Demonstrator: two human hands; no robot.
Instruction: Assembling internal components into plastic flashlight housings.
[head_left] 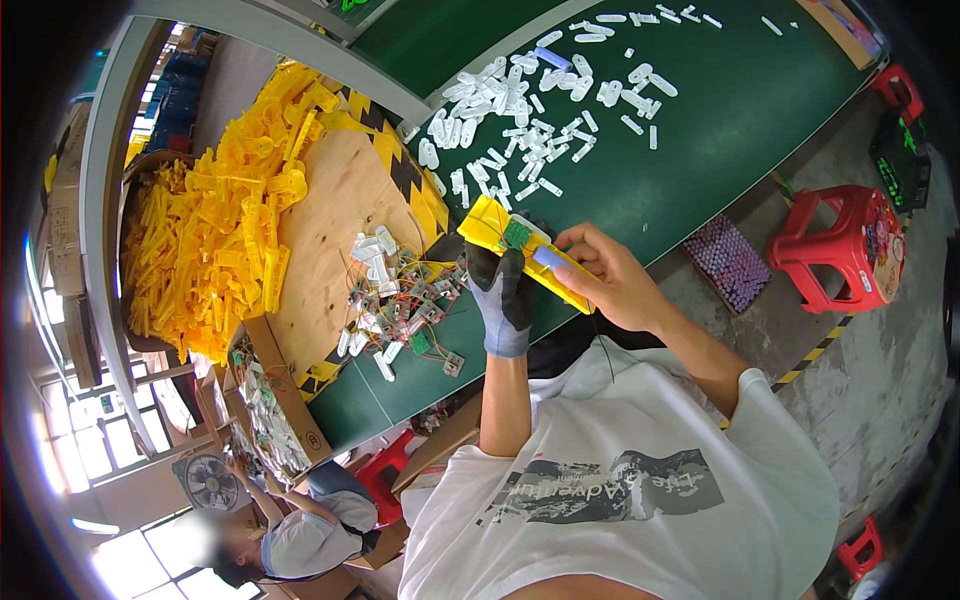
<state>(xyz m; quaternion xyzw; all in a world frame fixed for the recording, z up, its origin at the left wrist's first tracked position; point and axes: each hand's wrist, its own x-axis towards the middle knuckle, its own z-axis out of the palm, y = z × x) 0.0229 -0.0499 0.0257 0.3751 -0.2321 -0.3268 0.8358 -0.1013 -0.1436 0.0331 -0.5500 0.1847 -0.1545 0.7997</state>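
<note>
Head view. Left hand [503, 295], in a grey work glove, is clamped round the lower side of a long yellow plastic housing [500, 228]; the gloved fingers wrap it from beneath, housing tilted, its far end pointing up and away from the wrist. Right hand [608, 275], bare, is closed on the near end of the same housing, fingertips pressing on a small pale-blue part [549, 257] seated in it. A small green circuit board [517, 233] sits in the open housing just beyond the left grip, between the two hands.

Housing is held above the edge of a green table [700, 130], not resting on it as far as visible.

Left of the grip: a loose cluster of small boards with coloured wires [405, 305], lying partly on a plywood sheet [335, 210]. Further left, well apart: a large heap of yellow plastic parts [215, 235]. Beyond the grip, up the table: scattered white plastic pieces [530, 110].

Right of the hands, on the floor: a tray of small purple-white items [728, 262] and a red stool [845, 245]. Another person [300, 535] is at lower left, near a fan [210, 483]
</note>
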